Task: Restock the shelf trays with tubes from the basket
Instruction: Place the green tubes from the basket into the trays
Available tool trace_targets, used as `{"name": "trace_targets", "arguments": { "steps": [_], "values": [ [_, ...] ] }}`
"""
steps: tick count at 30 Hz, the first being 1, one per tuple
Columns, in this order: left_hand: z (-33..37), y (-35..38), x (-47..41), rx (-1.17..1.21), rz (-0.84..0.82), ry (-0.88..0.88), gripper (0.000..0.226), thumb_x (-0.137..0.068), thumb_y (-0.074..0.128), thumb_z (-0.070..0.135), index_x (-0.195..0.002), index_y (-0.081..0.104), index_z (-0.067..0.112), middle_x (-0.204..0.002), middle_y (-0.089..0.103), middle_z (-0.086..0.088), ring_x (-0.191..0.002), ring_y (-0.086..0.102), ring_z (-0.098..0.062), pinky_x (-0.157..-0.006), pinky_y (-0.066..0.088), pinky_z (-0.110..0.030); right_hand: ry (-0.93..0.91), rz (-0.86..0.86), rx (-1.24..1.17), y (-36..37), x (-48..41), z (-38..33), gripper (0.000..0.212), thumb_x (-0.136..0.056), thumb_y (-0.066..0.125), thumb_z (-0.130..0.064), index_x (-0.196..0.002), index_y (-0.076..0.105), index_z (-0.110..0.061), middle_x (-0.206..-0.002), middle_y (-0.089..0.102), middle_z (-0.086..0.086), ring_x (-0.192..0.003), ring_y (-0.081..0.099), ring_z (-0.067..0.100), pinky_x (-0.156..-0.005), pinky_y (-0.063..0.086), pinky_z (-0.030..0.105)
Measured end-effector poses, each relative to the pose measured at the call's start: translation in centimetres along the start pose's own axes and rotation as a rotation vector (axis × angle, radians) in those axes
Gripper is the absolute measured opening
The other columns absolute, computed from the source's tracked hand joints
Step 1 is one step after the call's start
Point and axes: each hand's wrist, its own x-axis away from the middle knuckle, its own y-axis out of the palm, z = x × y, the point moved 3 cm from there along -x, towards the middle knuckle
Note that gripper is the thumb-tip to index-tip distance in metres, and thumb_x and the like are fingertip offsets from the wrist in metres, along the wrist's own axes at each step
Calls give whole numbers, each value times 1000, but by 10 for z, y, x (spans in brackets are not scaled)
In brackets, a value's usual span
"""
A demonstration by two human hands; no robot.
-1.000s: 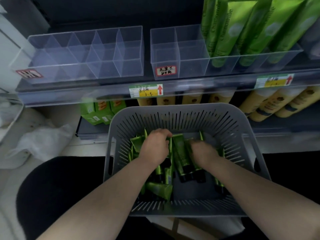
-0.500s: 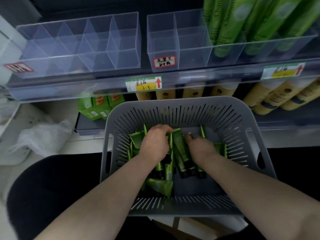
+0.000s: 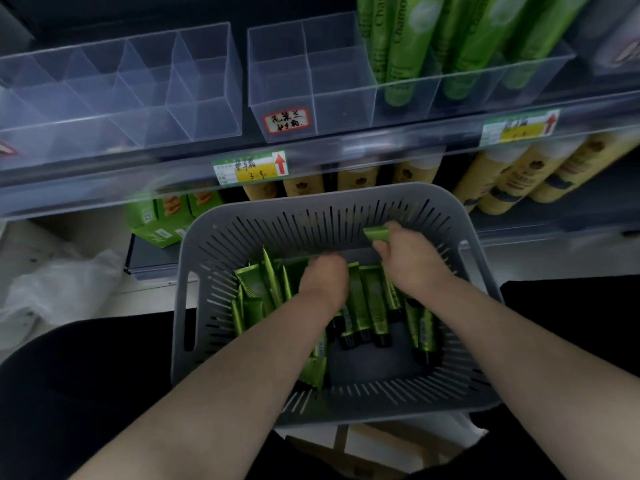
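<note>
my right hand (image 3: pixel 412 263) by grey slotted plastic basket's (image 3: pixel 311 199) far wall, pinching small green tube (image 3: pixel 376 233) | left hand (image 3: pixel 323 282) amid tubes (image 3: pixel 369 306), grip unclear

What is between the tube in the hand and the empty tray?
Nothing visible blocks it. The right hand holds the tube inside the basket, near its back wall. It must go up over that wall and the front of the tray.
</note>
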Motion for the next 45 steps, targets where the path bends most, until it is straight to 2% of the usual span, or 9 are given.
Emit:
{"name": "trace_targets", "arguments": {
  "steps": [4,9,17,21,26,30,33,40,45],
  "values": [
    [9,14,-13,137,-41,-93,39,-91,51,-2,-129,45,3,-120,58,-16,-106,58,-24,-79,47,-25,6,11,9,-12,-2,4,30,-97,49,-21,-122,51,-4,-111,57,17,-102,54,32,-80,42,33],
    [0,11,-18,148,74,-141,48,-87,47,-9,-132,44,5,-129,51,-19,-114,55,-30,-94,49,-35,21,-40,-16,-11,2,9,19,-95,52,-17,-112,52,-10,-100,62,13,-92,58,29,-69,44,31],
    [12,32,-15,144,-135,-149,43,-93,56,15,-130,37,6,-114,61,-13,-101,60,-24,-68,46,-26,41,-64,-28,-10,5,12,18,-94,53,-19,-110,53,-12,-100,62,12,-90,58,28,-73,49,35],
    [18,28,-12,114,-165,-119,22,-91,53,12,-113,52,7,-108,61,-12,-94,61,-23,-68,52,-29,17,-70,7,-14,6,8,16,-92,54,-14,-108,54,-10,-106,59,12,-96,56,29,-78,48,35],
    [4,-7,1,347,34,-1,20,-89,61,26,-105,55,15,-91,59,-1,-85,60,-18,-64,46,-23,-3,-64,75,-29,14,1,10,-92,55,-20,-101,54,-20,-97,63,5,-90,60,25,-66,45,31],
    [0,-44,26,506,165,201,19,-86,68,24,-91,50,25,-74,54,13,-66,52,1,-53,36,-8,-44,-24,124,-51,25,-15,6,-93,53,-26,-97,50,-29,-92,63,-1,-79,57,19,-60,40,29],
    [1,-76,41,624,302,241,15,-89,66,29,-81,56,22,-67,57,7,-60,54,-8,-56,41,-16,-96,27,160,-73,34,-33,9,-94,52,-27,-102,50,-30,-91,59,-6,-86,58,19,-61,38,29],
    [14,-175,65,821,598,351,17,-83,71,26,-96,61,31,-79,65,1,-76,66,-27,-73,57,-50,-282,277,92,-143,47,-81,13,-93,54,-25,-106,54,-27,-97,56,-5,-92,54,20,-69,44,33],
    [36,-250,84,920,753,434,12,-92,62,16,-84,62,26,-75,63,-3,-71,64,-25,-67,60,-47,-409,522,74,-195,53,-110,21,-92,57,-22,-113,57,-22,-101,57,-4,-101,50,21,-75,47,37]
  ]
}}
